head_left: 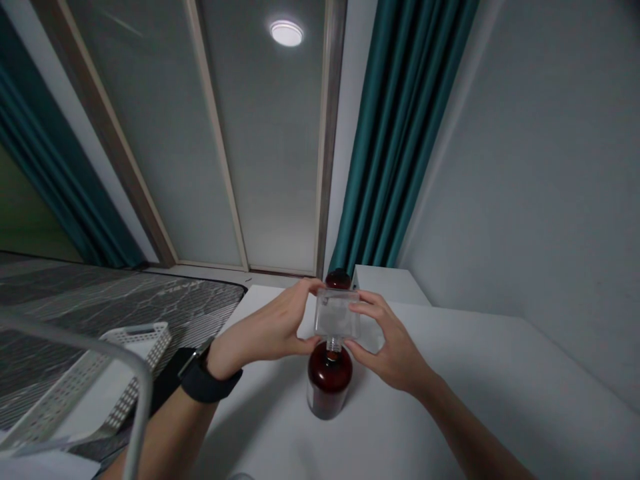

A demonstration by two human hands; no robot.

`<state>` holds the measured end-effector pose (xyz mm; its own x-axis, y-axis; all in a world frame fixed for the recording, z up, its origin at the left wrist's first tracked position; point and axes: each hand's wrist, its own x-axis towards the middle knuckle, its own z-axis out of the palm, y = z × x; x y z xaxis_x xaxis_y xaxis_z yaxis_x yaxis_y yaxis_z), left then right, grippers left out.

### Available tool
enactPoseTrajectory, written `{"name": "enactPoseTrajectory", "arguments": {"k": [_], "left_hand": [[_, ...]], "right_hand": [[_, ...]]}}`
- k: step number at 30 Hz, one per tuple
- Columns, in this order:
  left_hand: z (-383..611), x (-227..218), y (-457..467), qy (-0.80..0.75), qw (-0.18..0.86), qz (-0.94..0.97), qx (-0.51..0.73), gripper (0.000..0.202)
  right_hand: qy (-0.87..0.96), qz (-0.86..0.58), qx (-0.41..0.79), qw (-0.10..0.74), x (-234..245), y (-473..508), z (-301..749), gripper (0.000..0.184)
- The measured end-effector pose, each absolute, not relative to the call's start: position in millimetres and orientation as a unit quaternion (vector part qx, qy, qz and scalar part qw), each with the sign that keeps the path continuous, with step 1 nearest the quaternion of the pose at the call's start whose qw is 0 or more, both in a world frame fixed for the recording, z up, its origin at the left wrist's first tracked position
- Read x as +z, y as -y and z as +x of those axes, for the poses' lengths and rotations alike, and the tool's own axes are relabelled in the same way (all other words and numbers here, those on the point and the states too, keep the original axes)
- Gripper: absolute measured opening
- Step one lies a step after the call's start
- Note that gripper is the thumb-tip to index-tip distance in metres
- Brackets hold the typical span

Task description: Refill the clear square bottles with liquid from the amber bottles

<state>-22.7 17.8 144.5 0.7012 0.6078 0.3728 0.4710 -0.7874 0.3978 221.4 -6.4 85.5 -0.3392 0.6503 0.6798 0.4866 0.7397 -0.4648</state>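
Note:
A clear, square-sided bottle [334, 313] is held upside down between my two hands. Its threaded neck points down at the top of a dark red-brown bottle [329, 375] that stands upright on the white table [400, 427]. Whether the two necks touch, I cannot tell. My left hand [280, 321], with a black watch [207, 373] on the wrist, grips the clear bottle from the left, thumb low and fingers at the top edge. On the other side my right hand [390, 341] grips it with spread fingers and thumb.
Behind the hands stands another dark red-brown item [339, 279], partly hidden, near a white box-like block [393, 283]. A white perforated basket [90, 387] is at the lower left, beyond a curved grey tube [143, 400]. Green curtains [400, 133] hang beside glass sliding doors [270, 147].

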Motion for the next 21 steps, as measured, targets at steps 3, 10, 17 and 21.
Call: {"name": "enactPoseTrajectory", "arguments": {"k": [3,10,17,21], "left_hand": [[-21.8,147.5,-16.1,-0.300,0.139,0.911,0.246,0.067],[-21.9,149.3,-14.4,-0.303,0.144,0.908,0.251,0.067],[-22.6,149.1,-14.9,-0.309,0.133,0.909,0.248,0.067],[-22.6,149.6,-14.4,-0.306,0.137,0.908,0.252,0.065]], "right_hand": [[0.815,-0.346,0.088,0.456,86.6,6.8,221.2,0.050],[0.811,-0.341,0.088,0.468,89.5,7.5,219.4,0.050],[0.814,-0.337,0.084,0.466,90.8,6.8,219.4,0.051],[0.811,-0.339,0.086,0.469,90.9,6.4,219.4,0.050]]}}
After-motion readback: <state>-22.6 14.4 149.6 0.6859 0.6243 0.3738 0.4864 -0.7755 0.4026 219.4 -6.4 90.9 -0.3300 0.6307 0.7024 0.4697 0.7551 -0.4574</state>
